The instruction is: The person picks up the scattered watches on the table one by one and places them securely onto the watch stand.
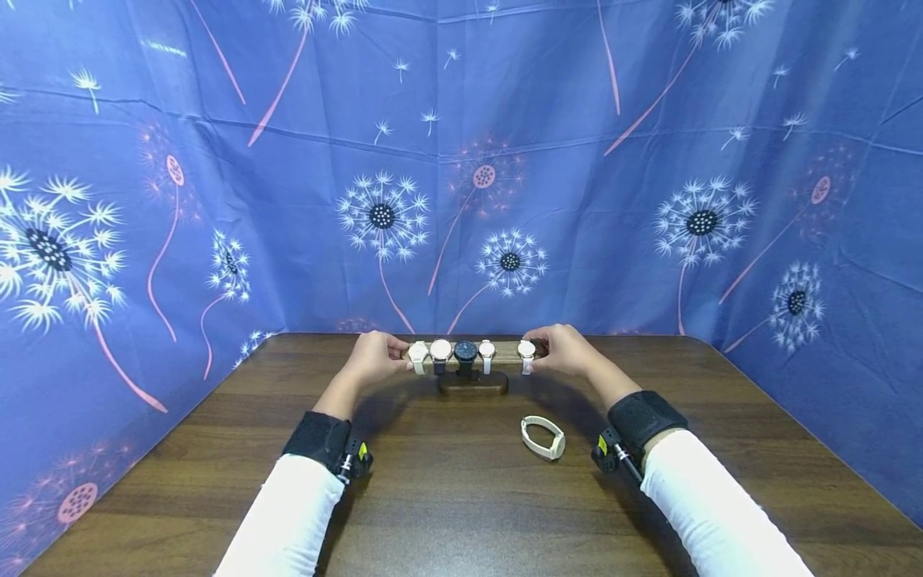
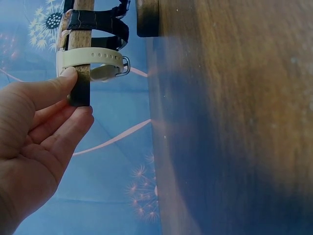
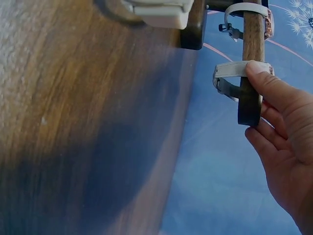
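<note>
A wooden watch stand [image 1: 507, 353] stands at the far side of the table, its crossbar on a dark base [image 1: 472, 383]. My left hand [image 1: 375, 357] pinches the crossbar's left end, thumb beside a cream-strapped watch [image 2: 93, 56]. At the other end my right hand [image 1: 566, 350] grips the bar, its thumb against a white-strapped watch [image 3: 230, 69]. Between them hang a watch with a dark strap [image 1: 441, 350], a black watch [image 1: 465, 351] and a small white-strapped watch [image 1: 486, 350]. A gap shows on the bar left of the rightmost watch.
A loose cream watch [image 1: 554, 449] lies buckled on the brown wooden table [image 1: 447, 497], in front of the stand and to its right. Blue dandelion-printed cloth [image 1: 577, 160] hangs behind the table's back edge and along both sides.
</note>
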Demonstrator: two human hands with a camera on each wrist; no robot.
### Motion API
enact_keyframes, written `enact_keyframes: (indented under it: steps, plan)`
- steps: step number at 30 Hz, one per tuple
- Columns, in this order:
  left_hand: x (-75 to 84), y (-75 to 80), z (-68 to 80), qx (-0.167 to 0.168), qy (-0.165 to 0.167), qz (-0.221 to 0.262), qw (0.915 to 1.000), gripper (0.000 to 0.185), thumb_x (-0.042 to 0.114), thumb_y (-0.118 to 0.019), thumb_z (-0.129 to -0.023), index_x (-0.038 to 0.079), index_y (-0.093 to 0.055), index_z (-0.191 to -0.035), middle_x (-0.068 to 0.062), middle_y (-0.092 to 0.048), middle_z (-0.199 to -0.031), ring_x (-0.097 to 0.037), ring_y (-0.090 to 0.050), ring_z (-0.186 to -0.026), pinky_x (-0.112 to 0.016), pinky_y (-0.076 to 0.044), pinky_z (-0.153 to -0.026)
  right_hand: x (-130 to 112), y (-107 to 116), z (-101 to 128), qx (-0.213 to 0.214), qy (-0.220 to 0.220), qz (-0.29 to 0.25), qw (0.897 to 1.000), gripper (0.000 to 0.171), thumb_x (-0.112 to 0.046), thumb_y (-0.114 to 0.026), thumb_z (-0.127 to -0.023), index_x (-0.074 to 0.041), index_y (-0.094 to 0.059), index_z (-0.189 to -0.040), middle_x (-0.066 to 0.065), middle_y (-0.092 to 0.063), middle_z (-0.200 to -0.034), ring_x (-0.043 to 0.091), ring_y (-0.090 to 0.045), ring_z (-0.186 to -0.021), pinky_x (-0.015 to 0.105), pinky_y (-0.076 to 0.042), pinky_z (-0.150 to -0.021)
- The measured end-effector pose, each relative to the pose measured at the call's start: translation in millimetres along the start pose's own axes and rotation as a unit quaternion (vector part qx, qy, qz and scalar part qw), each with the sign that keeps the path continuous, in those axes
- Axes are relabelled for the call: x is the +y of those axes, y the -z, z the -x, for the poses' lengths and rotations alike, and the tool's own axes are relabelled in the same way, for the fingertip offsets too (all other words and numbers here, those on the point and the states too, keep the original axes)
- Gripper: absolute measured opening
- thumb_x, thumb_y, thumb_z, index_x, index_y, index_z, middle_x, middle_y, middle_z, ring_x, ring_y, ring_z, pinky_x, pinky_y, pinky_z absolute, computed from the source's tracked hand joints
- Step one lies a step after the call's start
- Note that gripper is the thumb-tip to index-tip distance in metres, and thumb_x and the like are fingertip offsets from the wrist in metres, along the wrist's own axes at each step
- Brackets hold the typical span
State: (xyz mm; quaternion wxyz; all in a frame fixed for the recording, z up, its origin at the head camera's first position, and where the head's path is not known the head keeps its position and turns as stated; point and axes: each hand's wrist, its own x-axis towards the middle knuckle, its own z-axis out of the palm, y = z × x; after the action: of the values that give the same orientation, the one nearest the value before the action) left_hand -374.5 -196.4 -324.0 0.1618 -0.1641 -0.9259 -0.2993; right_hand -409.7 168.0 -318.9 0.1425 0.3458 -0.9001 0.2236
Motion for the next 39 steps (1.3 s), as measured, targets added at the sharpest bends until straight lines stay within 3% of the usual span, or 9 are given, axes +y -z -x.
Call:
enact_keyframes:
  steps: [5,8,12,23,34,39]
  plan:
    - [-2.4,-0.8,1.9,-0.003,0.012,0.001,0.9999,0.029,0.010,-0.082,-0.078,-0.002,-0.074,-0.103,-0.009,-0.073,-0.083,-0.017,-0.069,-0.074,-0.030,-0.057,-0.069,-4,-2,-2,-0.006,0.006,0.013,1.000,0.045,-0.015,-0.087,-0.070,0.000,-0.069,-0.108,-0.002,-0.066,-0.081,0.012,-0.057,-0.070,0.031,-0.047,-0.064]
    - [-3.3,-1.2,2.2,-0.003,0.010,-0.002,0.9999,0.029,0.010,-0.081,-0.078,-0.002,-0.074,-0.103,-0.009,-0.073,-0.082,-0.016,-0.068,-0.074,-0.030,-0.057,-0.069,-5,-4,-4,-0.016,-0.015,0.031,0.999,0.049,-0.016,-0.088,-0.070,0.000,-0.068,-0.112,0.003,-0.070,-0.090,0.015,-0.061,-0.077,0.035,-0.050,-0.070]
    - [-3.3,-1.3,2.3,-0.003,0.010,-0.003,0.9999,0.028,0.010,-0.081,-0.078,-0.002,-0.074,-0.102,-0.008,-0.073,-0.082,-0.016,-0.068,-0.073,-0.030,-0.057,-0.069,-4,-6,-4,-0.018,-0.006,0.051,0.999,0.057,-0.019,-0.088,-0.071,0.003,-0.066,-0.118,0.010,-0.072,-0.099,0.019,-0.064,-0.083,0.037,-0.052,-0.074]
    - [-0.1,-0.9,1.1,0.002,-0.004,-0.027,0.9996,0.029,0.012,-0.081,-0.078,-0.001,-0.074,-0.103,-0.009,-0.073,-0.083,-0.018,-0.068,-0.075,-0.032,-0.057,-0.071,-19,-12,-12,-0.031,0.017,0.042,0.998,0.057,-0.017,-0.085,-0.074,0.005,-0.064,-0.123,0.009,-0.072,-0.095,0.012,-0.058,-0.073,0.029,-0.048,-0.064]
    - [2.9,1.3,-1.7,0.004,0.001,-0.024,0.9997,0.028,0.011,-0.081,-0.078,0.000,-0.075,-0.104,-0.008,-0.073,-0.082,-0.017,-0.067,-0.073,-0.032,-0.056,-0.070,-34,-12,-23,-0.065,-0.012,0.049,0.997,0.060,-0.020,-0.083,-0.079,0.002,-0.060,-0.129,0.010,-0.071,-0.103,0.013,-0.059,-0.077,0.032,-0.047,-0.068]
    - [1.9,0.8,-0.6,0.001,0.001,-0.028,0.9996,0.029,0.011,-0.081,-0.078,0.000,-0.074,-0.104,-0.008,-0.073,-0.081,-0.017,-0.067,-0.073,-0.032,-0.056,-0.070,-33,-13,-22,-0.068,-0.001,0.059,0.996,0.059,-0.020,-0.083,-0.078,0.002,-0.061,-0.128,0.013,-0.070,-0.107,0.017,-0.062,-0.085,0.035,-0.050,-0.072]
